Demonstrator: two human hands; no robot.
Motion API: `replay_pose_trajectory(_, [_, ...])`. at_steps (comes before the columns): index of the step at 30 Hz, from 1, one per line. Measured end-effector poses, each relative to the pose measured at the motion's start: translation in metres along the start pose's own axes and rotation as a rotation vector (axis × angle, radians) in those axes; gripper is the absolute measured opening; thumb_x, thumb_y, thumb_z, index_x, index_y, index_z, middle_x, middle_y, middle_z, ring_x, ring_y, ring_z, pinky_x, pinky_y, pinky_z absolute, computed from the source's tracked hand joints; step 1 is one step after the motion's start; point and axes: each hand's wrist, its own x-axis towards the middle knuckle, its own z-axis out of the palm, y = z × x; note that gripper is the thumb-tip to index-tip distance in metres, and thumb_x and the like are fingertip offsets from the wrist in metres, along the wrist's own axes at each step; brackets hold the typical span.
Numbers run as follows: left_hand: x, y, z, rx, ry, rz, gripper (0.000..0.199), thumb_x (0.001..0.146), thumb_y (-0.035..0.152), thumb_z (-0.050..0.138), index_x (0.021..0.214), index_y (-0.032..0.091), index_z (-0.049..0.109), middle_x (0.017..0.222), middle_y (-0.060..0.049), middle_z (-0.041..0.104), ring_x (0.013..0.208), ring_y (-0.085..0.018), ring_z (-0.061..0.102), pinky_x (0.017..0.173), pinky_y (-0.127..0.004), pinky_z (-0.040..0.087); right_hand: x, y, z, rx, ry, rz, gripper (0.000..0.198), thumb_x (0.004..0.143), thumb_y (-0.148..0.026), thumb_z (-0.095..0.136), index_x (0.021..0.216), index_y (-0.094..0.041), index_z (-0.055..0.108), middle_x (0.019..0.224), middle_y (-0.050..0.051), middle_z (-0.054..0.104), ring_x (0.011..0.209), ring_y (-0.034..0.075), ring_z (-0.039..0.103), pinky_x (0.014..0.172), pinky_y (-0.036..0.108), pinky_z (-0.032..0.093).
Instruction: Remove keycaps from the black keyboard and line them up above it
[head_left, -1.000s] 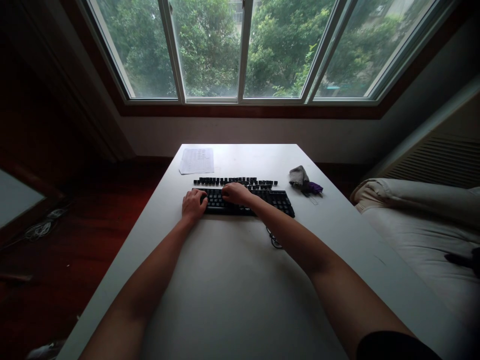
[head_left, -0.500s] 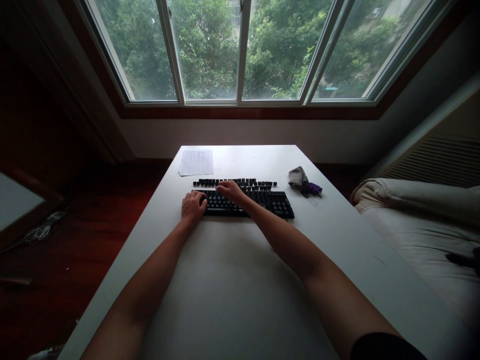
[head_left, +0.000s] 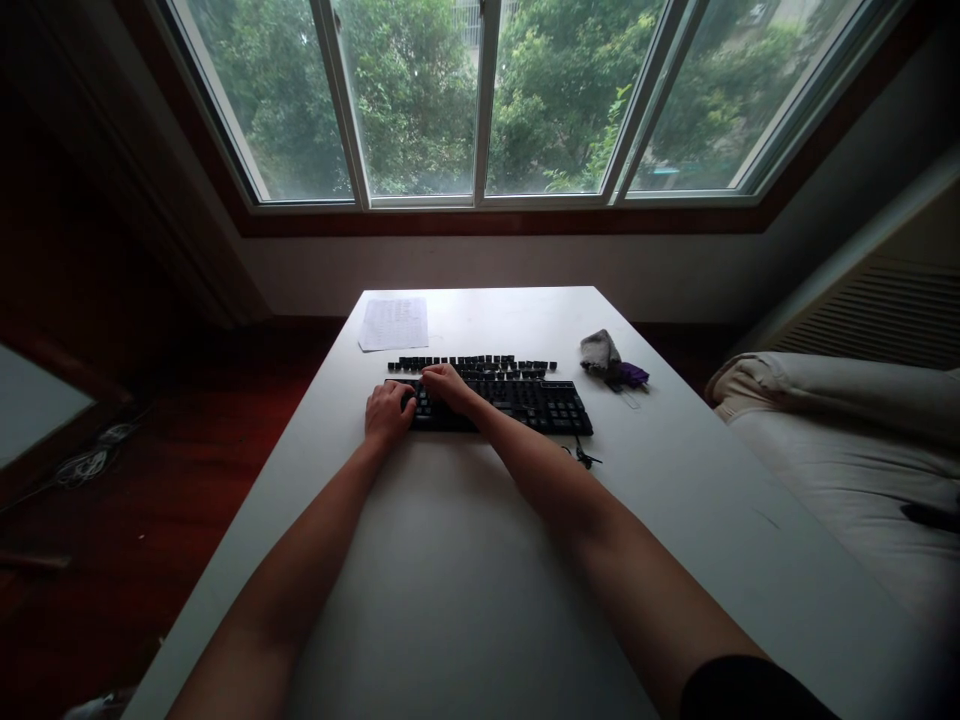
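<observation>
- Bench point(head_left: 450, 580): one, white, smooth-topped, its far edge toward the window.
- Window point(head_left: 420, 110): one, four panes in view, pale dividers, reddish-brown surround; green trees point(head_left: 570, 90) beyond the glass.
- Wall point(head_left: 502, 262): one plain strip between window and bench, dim.
- Floor point(head_left: 232, 410): dark reddish, glossy; one tangle of pale cable point(head_left: 86, 465) upon it at far left.
- Bedding point(head_left: 825, 440): pale, padded, one rolled fold along its far side; one dark object point(head_left: 930, 516) on it, cut off by the picture's edge.
- Keyboard point(head_left: 525, 400): one, black, lying flat across the farther part of the bench, beneath both hands; one black cord point(head_left: 585, 455) at its near right side.
- Black keycaps point(head_left: 480, 361): loose, in rows just beyond the keyboard, more than twenty; too small, and partly hidden, for an exact count.
- Printed sheet point(head_left: 394, 325): one, near the far left corner.
- Grey cloth point(head_left: 600, 350): one, crumpled, to the right of the keyboard, touching one purple item point(head_left: 632, 375).
- Left hand point(head_left: 388, 408): one, over the keyboard's left end; grip spread, thumb apart from fingers.
- Right hand point(head_left: 448, 387): one, curled above the keyboard's left part, beside the left; whether its grip pinches anything cannot be told.
- Sleeve point(head_left: 750, 690): one visible, black, right arm.
</observation>
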Motion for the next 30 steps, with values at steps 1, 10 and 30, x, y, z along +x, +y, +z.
replay_pose_trajectory(1, [0.0, 0.0, 0.0, -0.002, 0.005, 0.001, 0.022, 0.091, 0.033, 0.055, 0.11, 0.027, 0.065, 0.115, -0.007, 0.062, 0.109, -0.029, 0.053, 0.094, -0.043, 0.043, 0.001, 0.0, -0.001, -0.025, 0.018, -0.007, 0.033, 0.073, -0.033, 0.057, 0.055, -0.022, 0.033, 0.045, -0.009, 0.032, 0.044, 0.006, 0.025, 0.043, 0.021, 0.02])
replay_pose_trajectory(10, [0.0, 0.001, -0.002, -0.033, 0.014, 0.002, 0.02, 0.091, 0.032, 0.055, 0.108, 0.026, 0.065, 0.114, -0.007, 0.063, 0.109, -0.029, 0.054, 0.095, -0.045, 0.044, 0.018, -0.014, -0.046, -0.85, 0.35, -0.042, 0.022, 0.086, -0.037, 0.057, 0.073, -0.019, 0.056, 0.068, -0.001, 0.057, 0.064, 0.012, 0.048, 0.061, 0.024, 0.035])
replay_pose_trajectory(30, [0.0, 0.003, -0.006, -0.037, 0.017, 0.003, 0.015, 0.093, 0.033, 0.053, 0.093, 0.025, 0.065, 0.104, -0.007, 0.065, 0.104, -0.027, 0.054, 0.091, -0.044, 0.045, 0.024, -0.022, -0.081, -1.423, -0.192, 0.095, 0.026, 0.078, -0.025, 0.074, 0.105, -0.024, 0.072, 0.109, 0.007, 0.068, 0.095, 0.021, 0.06, 0.067, 0.025, 0.039])
